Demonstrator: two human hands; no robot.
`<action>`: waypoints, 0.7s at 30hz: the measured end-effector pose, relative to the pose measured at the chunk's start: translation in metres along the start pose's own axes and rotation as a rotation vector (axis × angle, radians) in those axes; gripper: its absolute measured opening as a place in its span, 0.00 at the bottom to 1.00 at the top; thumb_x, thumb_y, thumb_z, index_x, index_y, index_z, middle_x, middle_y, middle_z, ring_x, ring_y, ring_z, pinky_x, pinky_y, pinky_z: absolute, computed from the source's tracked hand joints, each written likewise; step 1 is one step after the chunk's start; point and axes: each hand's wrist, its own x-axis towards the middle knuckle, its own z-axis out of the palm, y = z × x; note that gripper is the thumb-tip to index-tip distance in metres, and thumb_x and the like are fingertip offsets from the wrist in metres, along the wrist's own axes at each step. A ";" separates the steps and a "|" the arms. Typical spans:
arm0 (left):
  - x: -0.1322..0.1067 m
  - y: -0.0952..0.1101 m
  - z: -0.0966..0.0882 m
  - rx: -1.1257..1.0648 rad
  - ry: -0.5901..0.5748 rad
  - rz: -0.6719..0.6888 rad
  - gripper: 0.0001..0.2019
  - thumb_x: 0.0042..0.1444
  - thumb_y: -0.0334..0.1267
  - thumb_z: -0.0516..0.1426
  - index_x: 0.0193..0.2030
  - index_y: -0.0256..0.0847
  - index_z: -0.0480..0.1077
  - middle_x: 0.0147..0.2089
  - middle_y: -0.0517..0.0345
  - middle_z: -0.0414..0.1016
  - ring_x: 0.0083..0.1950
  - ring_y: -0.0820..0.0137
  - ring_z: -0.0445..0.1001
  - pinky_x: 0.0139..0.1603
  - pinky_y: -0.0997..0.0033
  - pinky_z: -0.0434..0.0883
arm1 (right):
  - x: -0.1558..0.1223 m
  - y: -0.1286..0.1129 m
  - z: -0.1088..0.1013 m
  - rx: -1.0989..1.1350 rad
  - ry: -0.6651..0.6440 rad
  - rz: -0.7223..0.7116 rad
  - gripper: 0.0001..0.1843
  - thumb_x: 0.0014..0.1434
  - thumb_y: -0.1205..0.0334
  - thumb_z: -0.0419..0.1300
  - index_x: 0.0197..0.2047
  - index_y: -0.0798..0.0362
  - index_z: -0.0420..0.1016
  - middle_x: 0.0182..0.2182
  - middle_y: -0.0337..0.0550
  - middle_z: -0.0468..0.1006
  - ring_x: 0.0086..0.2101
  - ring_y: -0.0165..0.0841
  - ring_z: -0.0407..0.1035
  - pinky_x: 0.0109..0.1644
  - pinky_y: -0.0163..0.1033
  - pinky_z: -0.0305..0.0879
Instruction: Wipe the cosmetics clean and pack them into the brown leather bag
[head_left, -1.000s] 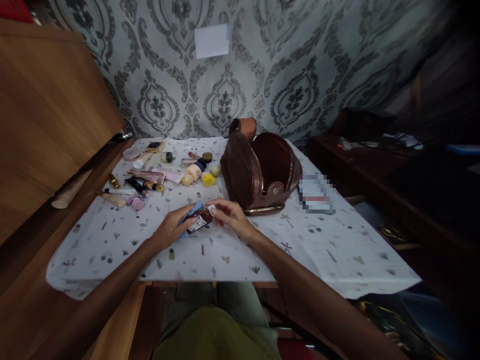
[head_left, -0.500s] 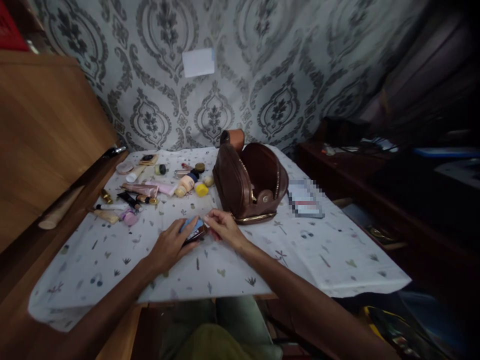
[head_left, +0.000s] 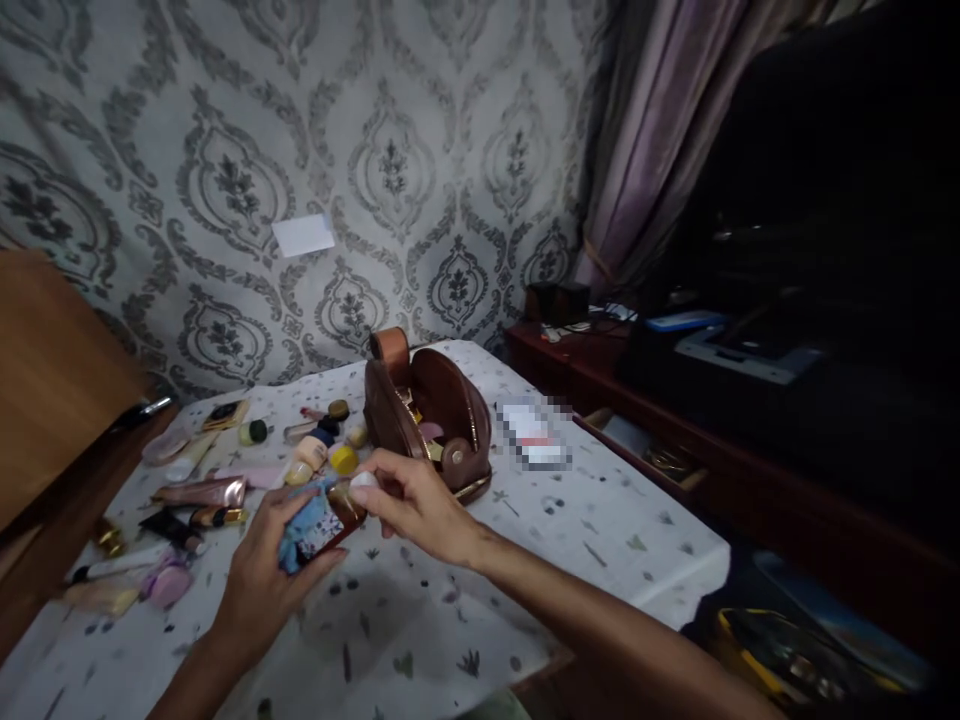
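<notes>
Two bare hands on one small dark-red bottle with blue printed wrap [head_left: 313,528], over the white printed tablecloth [head_left: 600,520]. Long axis from 8 to 2 o'clock. Left hand [head_left: 259,575] curled around the lower body; right hand [head_left: 420,505] at the 2 o'clock end, fingertips [head_left: 379,492] pinched on a small white round cap [head_left: 364,481]. Open brown leather pouch [head_left: 427,420] near, at 1 o'clock.
</notes>
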 end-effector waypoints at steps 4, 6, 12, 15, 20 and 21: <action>0.030 0.004 0.003 -0.180 -0.170 -0.215 0.21 0.58 0.53 0.60 0.52 0.44 0.69 0.46 0.55 0.78 0.44 0.63 0.79 0.43 0.67 0.77 | 0.003 -0.019 -0.030 -0.261 -0.008 -0.229 0.12 0.65 0.55 0.59 0.45 0.55 0.73 0.32 0.38 0.73 0.29 0.27 0.67 0.35 0.31 0.62; 0.041 0.007 0.007 -0.230 -0.221 -0.221 0.20 0.58 0.52 0.60 0.52 0.43 0.69 0.47 0.55 0.78 0.45 0.63 0.78 0.44 0.68 0.76 | 0.004 -0.022 -0.042 -0.327 -0.013 -0.300 0.12 0.65 0.57 0.58 0.46 0.56 0.74 0.36 0.41 0.76 0.33 0.29 0.68 0.39 0.33 0.63; 0.066 0.028 0.027 -0.101 0.039 0.056 0.13 0.61 0.45 0.59 0.48 0.43 0.69 0.42 0.56 0.74 0.43 0.65 0.76 0.44 0.68 0.74 | 0.008 -0.019 -0.059 -0.330 0.142 -0.190 0.12 0.63 0.55 0.59 0.46 0.53 0.74 0.35 0.40 0.75 0.33 0.30 0.67 0.36 0.32 0.62; 0.080 0.038 0.039 -0.023 0.159 0.176 0.12 0.61 0.42 0.59 0.49 0.43 0.68 0.42 0.55 0.73 0.45 0.64 0.75 0.46 0.66 0.73 | 0.014 -0.020 -0.067 -0.256 0.273 -0.104 0.14 0.59 0.51 0.63 0.40 0.53 0.73 0.29 0.37 0.72 0.30 0.29 0.65 0.33 0.32 0.62; 0.100 0.043 0.058 -0.055 0.224 -0.039 0.24 0.59 0.51 0.60 0.56 0.39 0.63 0.46 0.50 0.73 0.46 0.61 0.75 0.43 0.64 0.73 | 0.028 -0.039 -0.097 -0.275 0.321 -0.094 0.10 0.60 0.56 0.61 0.40 0.53 0.73 0.28 0.37 0.73 0.29 0.30 0.68 0.33 0.33 0.62; 0.102 0.043 0.061 -0.075 0.227 -0.083 0.25 0.60 0.50 0.59 0.58 0.39 0.61 0.46 0.50 0.73 0.45 0.61 0.75 0.42 0.64 0.73 | 0.030 -0.043 -0.104 -0.337 0.328 -0.111 0.09 0.60 0.58 0.61 0.41 0.54 0.73 0.29 0.37 0.74 0.29 0.30 0.68 0.34 0.33 0.62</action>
